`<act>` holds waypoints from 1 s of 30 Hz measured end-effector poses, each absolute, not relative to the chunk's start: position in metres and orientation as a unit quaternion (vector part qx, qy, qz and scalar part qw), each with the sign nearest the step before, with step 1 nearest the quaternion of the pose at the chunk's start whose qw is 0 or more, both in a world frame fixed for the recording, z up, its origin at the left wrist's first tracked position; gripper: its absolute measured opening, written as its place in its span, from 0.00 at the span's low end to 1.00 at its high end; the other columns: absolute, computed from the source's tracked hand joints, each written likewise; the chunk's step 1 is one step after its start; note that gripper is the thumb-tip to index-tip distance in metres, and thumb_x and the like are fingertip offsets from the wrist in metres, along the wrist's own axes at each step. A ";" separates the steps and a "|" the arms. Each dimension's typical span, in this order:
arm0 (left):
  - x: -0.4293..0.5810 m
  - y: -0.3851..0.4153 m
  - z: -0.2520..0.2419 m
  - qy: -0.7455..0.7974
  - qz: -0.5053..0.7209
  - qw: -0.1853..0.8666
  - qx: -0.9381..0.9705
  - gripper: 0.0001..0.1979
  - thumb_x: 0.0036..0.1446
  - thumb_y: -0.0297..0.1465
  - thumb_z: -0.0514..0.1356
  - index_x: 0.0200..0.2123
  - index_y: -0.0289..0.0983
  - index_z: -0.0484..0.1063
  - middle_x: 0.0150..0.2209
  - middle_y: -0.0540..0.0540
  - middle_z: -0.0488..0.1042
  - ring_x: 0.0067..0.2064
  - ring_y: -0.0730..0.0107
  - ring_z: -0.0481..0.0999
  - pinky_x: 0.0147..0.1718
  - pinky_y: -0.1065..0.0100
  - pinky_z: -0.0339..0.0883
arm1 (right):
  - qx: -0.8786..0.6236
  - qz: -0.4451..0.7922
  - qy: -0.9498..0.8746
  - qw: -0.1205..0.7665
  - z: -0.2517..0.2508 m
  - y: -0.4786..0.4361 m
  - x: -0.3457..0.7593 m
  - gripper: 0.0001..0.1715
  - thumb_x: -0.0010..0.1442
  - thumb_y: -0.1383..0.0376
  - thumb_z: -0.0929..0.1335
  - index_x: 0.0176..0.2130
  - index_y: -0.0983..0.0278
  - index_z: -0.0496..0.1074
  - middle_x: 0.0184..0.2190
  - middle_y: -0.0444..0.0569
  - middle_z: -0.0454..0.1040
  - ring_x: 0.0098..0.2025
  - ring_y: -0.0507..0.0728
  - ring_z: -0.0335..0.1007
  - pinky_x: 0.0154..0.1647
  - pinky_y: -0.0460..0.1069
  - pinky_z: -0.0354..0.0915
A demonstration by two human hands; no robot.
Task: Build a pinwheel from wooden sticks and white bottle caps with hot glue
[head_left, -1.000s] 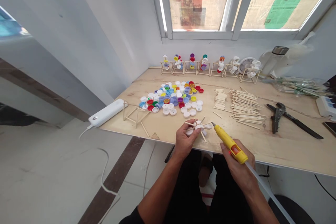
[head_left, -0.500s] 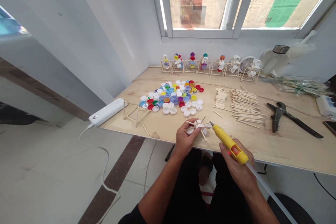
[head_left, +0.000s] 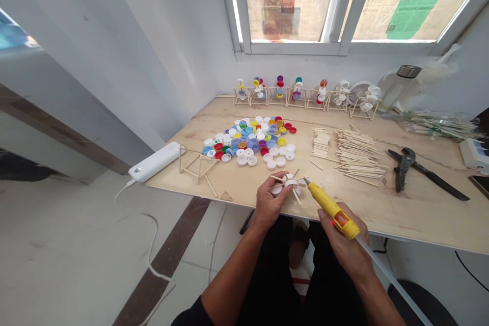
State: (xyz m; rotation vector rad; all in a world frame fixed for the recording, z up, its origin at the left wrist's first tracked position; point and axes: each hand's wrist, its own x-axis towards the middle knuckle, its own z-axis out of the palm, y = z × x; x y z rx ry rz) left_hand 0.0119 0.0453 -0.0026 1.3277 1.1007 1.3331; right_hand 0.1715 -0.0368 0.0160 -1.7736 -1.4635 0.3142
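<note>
Over the table's front edge, my left hand (head_left: pixel 269 198) is closed on a small wheel of wooden sticks and white bottle caps (head_left: pixel 291 183), its sticks spreading outward from the middle. My right hand (head_left: pixel 346 237) grips a yellow hot glue gun (head_left: pixel 332 209) with a long translucent glue stick (head_left: pixel 393 277) trailing from its back. The gun's nozzle points left and lies close to one of the wheel's sticks; whether it touches I cannot tell. Behind the wheel lies a spread of coloured bottle caps (head_left: pixel 250 138).
Right of the caps lie short sticks (head_left: pixel 320 143), longer sticks (head_left: pixel 359 155) and black-handled pliers (head_left: pixel 407 168). A stick frame (head_left: pixel 198 165) stands at left beside a white power strip (head_left: pixel 156 162). Finished-looking cap wheels on stick frames (head_left: pixel 280 92) line the wall, near a bottle (head_left: pixel 401 86).
The glue gun and my right hand have shifted very slightly left. My left hand and the wheel look still.
</note>
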 end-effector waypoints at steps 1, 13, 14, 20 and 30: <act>0.012 0.045 -0.002 0.447 0.542 0.463 0.540 0.16 0.50 0.33 0.63 0.43 0.34 0.73 0.45 0.41 0.78 0.42 0.64 0.78 0.43 0.66 0.69 | -0.700 0.124 -0.578 0.400 0.016 -0.037 0.172 0.16 0.56 0.52 0.65 0.25 0.61 0.66 0.18 0.40 0.65 0.20 0.50 0.61 0.22 0.44 0.57; 0.013 0.045 -0.004 0.444 0.547 0.468 0.533 0.17 0.50 0.34 0.63 0.43 0.34 0.73 0.45 0.41 0.78 0.41 0.63 0.77 0.42 0.66 0.70 | -0.711 0.126 -0.569 0.394 0.021 -0.037 0.168 0.16 0.56 0.52 0.65 0.24 0.60 0.64 0.18 0.40 0.65 0.20 0.51 0.61 0.22 0.45 0.57; 0.013 0.045 -0.003 0.444 0.547 0.468 0.533 0.17 0.50 0.34 0.63 0.43 0.34 0.73 0.45 0.41 0.78 0.41 0.63 0.77 0.42 0.66 0.70 | -0.711 0.128 -0.570 0.392 0.021 -0.036 0.168 0.17 0.55 0.52 0.65 0.24 0.60 0.64 0.17 0.40 0.65 0.20 0.51 0.61 0.22 0.45 0.57; 0.012 0.045 -0.003 0.445 0.546 0.467 0.536 0.16 0.50 0.34 0.63 0.43 0.34 0.73 0.45 0.41 0.78 0.42 0.63 0.77 0.43 0.65 0.69 | -0.714 0.116 -0.566 0.396 0.019 -0.036 0.168 0.18 0.57 0.50 0.64 0.25 0.60 0.63 0.18 0.40 0.64 0.21 0.51 0.60 0.23 0.45 0.56; 0.011 0.046 -0.004 0.451 0.541 0.466 0.536 0.17 0.50 0.35 0.63 0.43 0.34 0.74 0.44 0.41 0.78 0.41 0.63 0.78 0.42 0.66 0.70 | -0.708 0.124 -0.574 0.392 0.016 -0.033 0.168 0.19 0.56 0.50 0.64 0.22 0.60 0.61 0.16 0.40 0.62 0.19 0.50 0.58 0.21 0.44 0.55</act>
